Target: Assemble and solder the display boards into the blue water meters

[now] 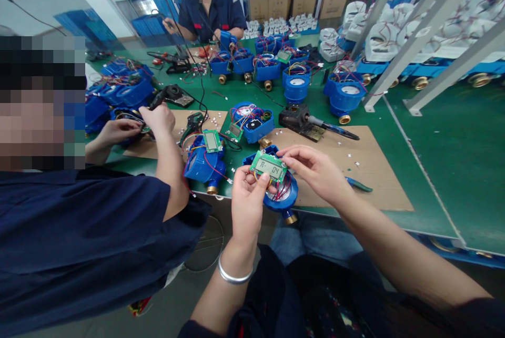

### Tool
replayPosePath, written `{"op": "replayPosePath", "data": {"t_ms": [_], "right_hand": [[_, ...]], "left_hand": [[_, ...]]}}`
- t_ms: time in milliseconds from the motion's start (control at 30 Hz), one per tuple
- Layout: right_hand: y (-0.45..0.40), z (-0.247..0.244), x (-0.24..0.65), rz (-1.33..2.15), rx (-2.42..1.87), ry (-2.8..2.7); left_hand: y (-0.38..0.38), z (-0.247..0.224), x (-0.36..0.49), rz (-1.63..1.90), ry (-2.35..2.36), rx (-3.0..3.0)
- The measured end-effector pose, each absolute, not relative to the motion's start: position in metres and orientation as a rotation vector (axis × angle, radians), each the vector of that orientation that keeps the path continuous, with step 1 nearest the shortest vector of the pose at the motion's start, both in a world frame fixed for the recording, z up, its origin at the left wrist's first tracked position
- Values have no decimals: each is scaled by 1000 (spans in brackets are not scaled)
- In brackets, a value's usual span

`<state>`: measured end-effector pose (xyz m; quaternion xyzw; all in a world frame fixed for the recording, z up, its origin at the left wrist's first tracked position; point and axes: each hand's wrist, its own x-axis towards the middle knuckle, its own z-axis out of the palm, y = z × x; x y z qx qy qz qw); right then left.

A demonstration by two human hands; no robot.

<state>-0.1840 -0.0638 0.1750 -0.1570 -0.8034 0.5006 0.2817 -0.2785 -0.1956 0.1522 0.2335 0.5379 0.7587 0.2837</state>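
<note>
Both hands (284,180) pinching green display board (269,166), over blue meter (282,196), wires perhaps attached

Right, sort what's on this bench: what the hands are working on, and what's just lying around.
In hand:
- left hand and right hand, both on the green display board
- blue meter body under it, joined by wires

Lying about:
- soldering iron
- blue-handled tool
- second open meter
- cardboard mat
</note>
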Motion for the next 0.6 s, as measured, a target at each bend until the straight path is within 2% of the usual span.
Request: {"op": "replayPosePath", "data": {"t_ms": [233, 600], "right_hand": [[-65, 173, -187, 1126, -278, -2245], [-66, 171, -189, 1484, -426, -2120]], "left_hand": [[-195, 153, -278, 2027, 1431, 611], [-195, 154, -277, 2019, 1434, 607]]}}
